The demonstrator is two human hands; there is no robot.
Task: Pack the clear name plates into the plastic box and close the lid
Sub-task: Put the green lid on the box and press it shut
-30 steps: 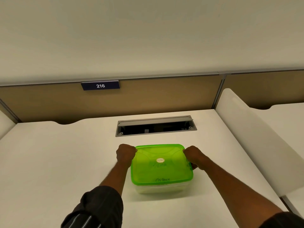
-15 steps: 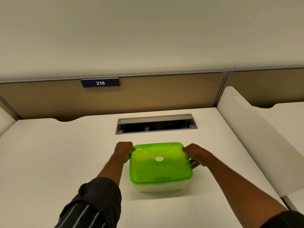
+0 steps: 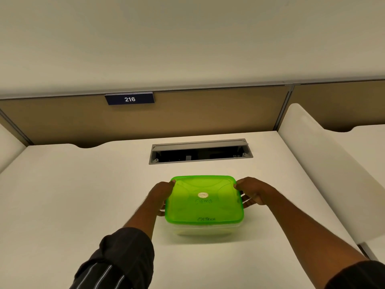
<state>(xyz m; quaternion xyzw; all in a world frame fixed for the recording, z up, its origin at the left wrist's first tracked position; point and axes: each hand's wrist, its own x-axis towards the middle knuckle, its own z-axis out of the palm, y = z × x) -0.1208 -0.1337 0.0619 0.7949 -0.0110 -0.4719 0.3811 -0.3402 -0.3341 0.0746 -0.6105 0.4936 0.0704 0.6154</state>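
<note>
One box (image 3: 205,229) is sitting on the counter (image 3: 83,195), wearing one green lid (image 3: 204,200). Two hands, left (image 3: 161,195) and right (image 3: 253,193), are showing. One cable slot (image 3: 201,153) and one sign (image 3: 129,98) are showing too.

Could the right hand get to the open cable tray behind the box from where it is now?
Probably yes. The right hand rests on the green lid's right edge, and the bare desk between it and the cable tray holds nothing in the way.
</note>
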